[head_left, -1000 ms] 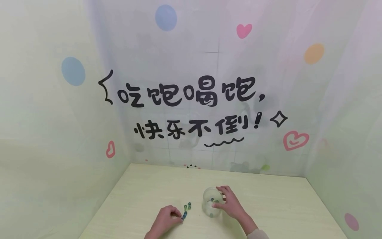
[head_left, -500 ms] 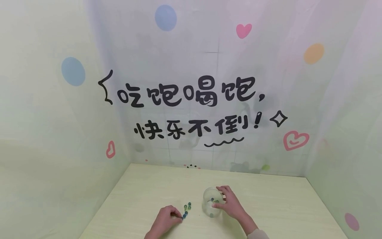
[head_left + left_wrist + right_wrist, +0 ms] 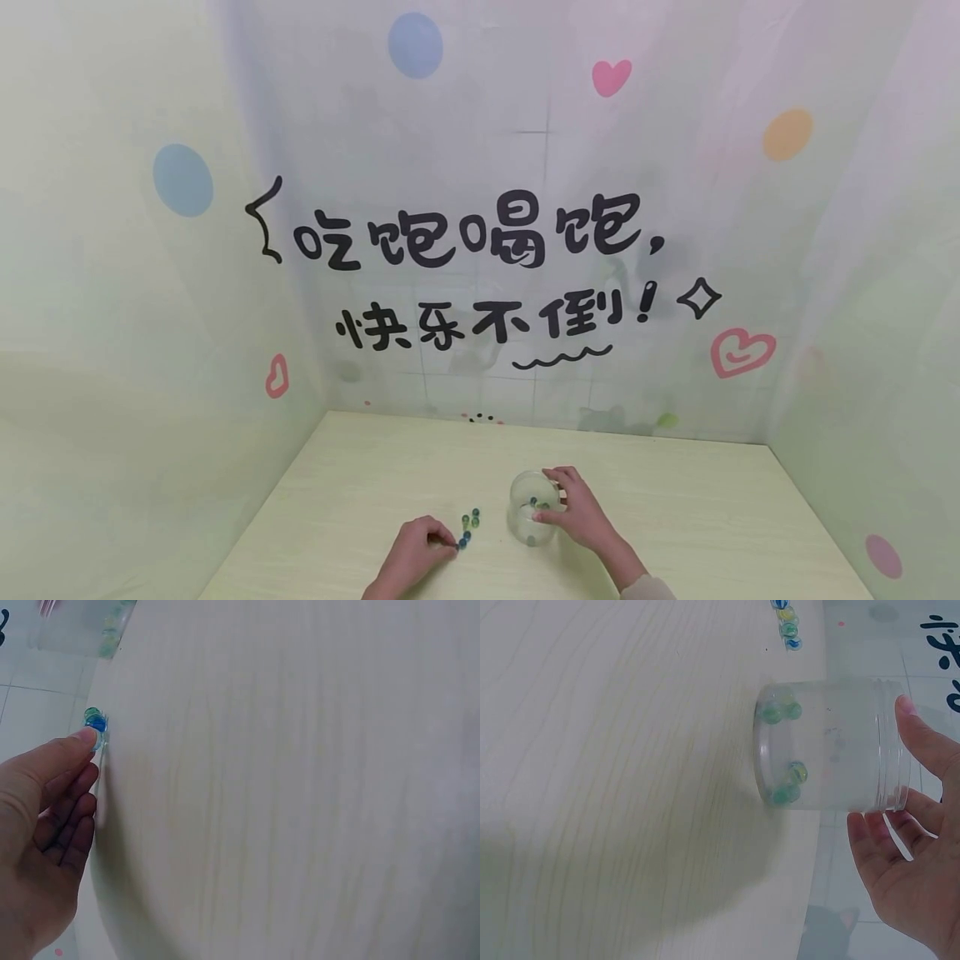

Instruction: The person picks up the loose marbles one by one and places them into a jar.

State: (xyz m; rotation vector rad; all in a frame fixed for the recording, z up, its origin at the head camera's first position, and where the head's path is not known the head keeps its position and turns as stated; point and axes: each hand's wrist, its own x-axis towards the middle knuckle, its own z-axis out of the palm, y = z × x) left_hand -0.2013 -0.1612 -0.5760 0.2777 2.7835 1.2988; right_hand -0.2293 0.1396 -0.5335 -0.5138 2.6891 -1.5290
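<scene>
Several glass marbles (image 3: 467, 535), blue, green and yellowish, lie in a short line on the table, left of the jar. At the near end of that line my left hand (image 3: 412, 554) pinches a marble between thumb and forefinger; in the left wrist view the thumb (image 3: 84, 742) partly covers it. My right hand (image 3: 588, 521) grips a clear jar (image 3: 840, 746) by its threaded rim, thumb on one side and fingers on the other. The jar stands upright on the table, with several green and yellowish marbles (image 3: 798, 772) at its bottom.
The pale wood-grain table (image 3: 390, 450) meets a printed fabric wall (image 3: 480, 167) at the back. Similar side walls stand left and right. Black lettering, hearts and coloured dots decorate them.
</scene>
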